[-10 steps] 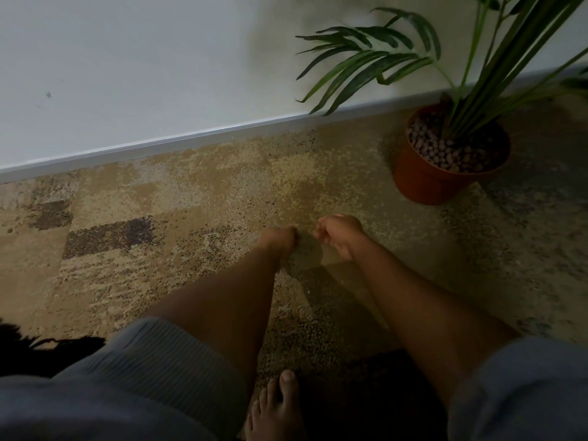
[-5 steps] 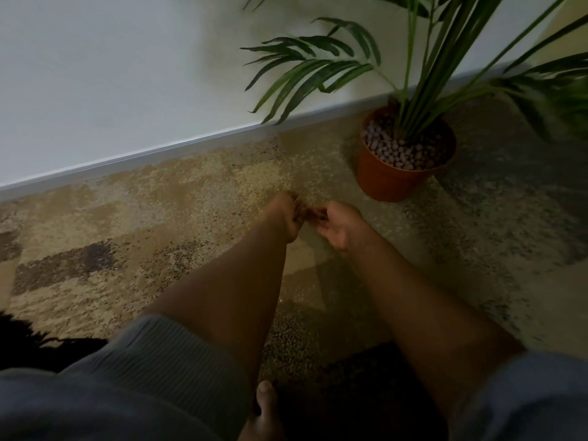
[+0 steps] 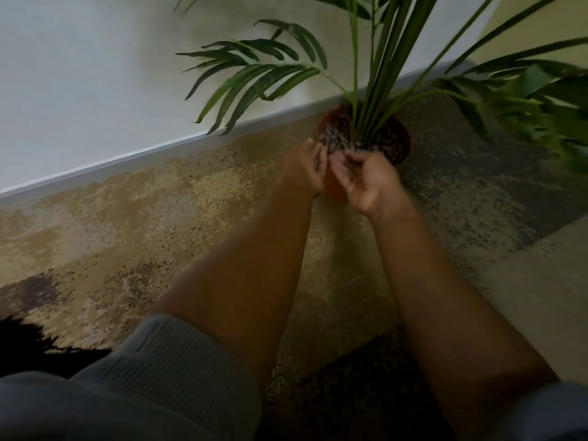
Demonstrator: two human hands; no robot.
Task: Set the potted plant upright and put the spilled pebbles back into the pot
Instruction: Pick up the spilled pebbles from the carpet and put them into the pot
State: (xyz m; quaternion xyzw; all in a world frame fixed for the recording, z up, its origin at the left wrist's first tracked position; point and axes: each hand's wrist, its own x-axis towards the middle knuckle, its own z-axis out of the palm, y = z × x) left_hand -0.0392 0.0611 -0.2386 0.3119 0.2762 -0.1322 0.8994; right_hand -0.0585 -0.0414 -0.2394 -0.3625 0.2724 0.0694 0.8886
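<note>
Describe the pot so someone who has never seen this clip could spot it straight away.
Follow the grey skirting board along the white wall to the right, where palm fronds fan out. At their base the pot stands upright on the carpet, just past both hands. It is the only terracotta-orange thing, topped with dark pebbles.

Dim indoor light, soft shadows on wall [image 3: 79,74], motion-blurred leaves [image 3: 541,106] at right

Upright terracotta pot [image 3: 403,135] holding brown pebbles [image 3: 334,135].
</note>
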